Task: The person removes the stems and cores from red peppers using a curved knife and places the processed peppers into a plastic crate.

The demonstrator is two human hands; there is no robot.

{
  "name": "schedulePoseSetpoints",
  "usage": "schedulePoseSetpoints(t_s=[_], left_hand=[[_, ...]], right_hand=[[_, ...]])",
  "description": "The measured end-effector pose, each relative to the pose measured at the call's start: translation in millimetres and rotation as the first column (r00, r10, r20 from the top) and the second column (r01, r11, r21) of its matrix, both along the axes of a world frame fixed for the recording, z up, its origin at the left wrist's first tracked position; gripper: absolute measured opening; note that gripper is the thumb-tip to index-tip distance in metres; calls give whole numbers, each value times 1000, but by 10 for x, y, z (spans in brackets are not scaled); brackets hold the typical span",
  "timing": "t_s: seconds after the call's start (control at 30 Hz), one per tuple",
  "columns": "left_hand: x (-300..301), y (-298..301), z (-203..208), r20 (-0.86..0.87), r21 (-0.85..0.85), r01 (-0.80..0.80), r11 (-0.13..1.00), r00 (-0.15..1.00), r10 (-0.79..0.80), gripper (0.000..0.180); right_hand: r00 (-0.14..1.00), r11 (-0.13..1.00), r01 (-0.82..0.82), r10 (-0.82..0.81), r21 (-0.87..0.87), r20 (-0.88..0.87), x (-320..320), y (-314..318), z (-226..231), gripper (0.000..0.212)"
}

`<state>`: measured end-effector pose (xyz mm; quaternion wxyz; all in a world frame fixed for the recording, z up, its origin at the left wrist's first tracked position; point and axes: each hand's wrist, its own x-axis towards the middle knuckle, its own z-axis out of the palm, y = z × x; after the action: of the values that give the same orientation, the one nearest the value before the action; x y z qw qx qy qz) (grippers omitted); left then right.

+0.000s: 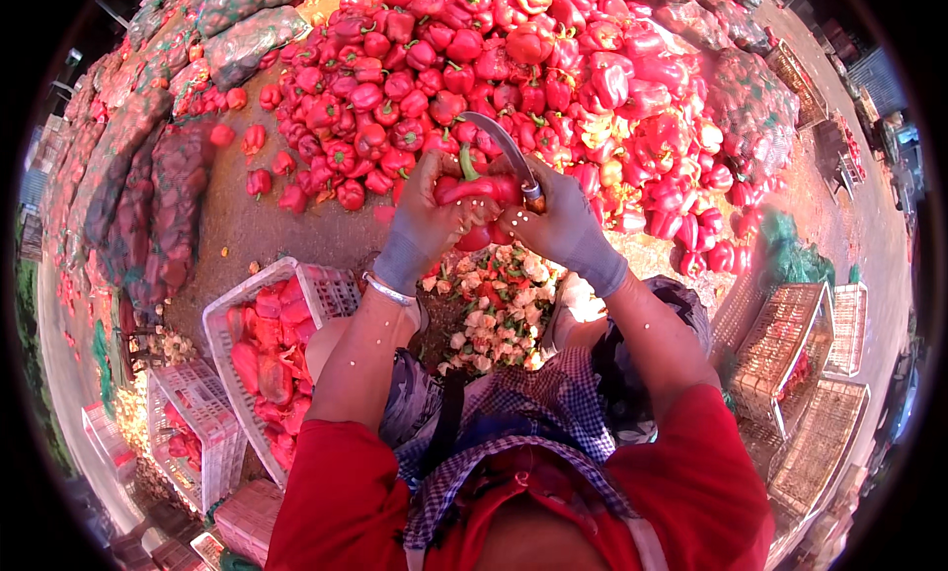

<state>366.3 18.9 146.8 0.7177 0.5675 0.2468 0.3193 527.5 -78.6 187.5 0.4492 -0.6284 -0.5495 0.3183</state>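
A red bell pepper [478, 190] with a green stem is held in front of me between both hands. My left hand [427, 220], in a grey stained glove, is closed round the pepper's left side. My right hand [565, 220], gloved alike, grips a curved knife [506, 151] by its wooden handle, and its thumb presses on the pepper's right side. The blade arcs up and left, over the stem. White seeds stick to both gloves and forearms. On the ground between my feet lies a heap of pale cut pepper cores [494, 309].
A large pile of whole red peppers [395, 107] spreads ahead. At my left a white plastic crate [331, 292] holds cut red peppers, with another crate [212, 413] behind. Filled mesh sacks [178, 201] line the far left; slatted crates [775, 359] stand at the right.
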Motion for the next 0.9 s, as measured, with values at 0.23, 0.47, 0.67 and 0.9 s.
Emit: schedulePoseSetpoints(t_s=[0.23, 0.47, 0.67, 0.9], left_hand=[[10, -32, 42, 150, -89, 16, 996, 989, -3, 31], [-54, 94, -192, 159, -83, 137, 987, 980, -122, 52], [-45, 67, -183, 256, -229, 129, 965, 964, -68, 46], [67, -62, -30, 80, -161, -78, 984, 993, 92, 34]], right_hand=[[999, 999, 20, -21, -33, -31, 55, -20, 43, 38], [932, 986, 43, -98, -162, -349, 63, -48, 122, 31], [902, 978, 117, -176, -171, -393, 52, -25, 35, 37], [949, 994, 86, -100, -61, -298, -3, 54, -59, 35]])
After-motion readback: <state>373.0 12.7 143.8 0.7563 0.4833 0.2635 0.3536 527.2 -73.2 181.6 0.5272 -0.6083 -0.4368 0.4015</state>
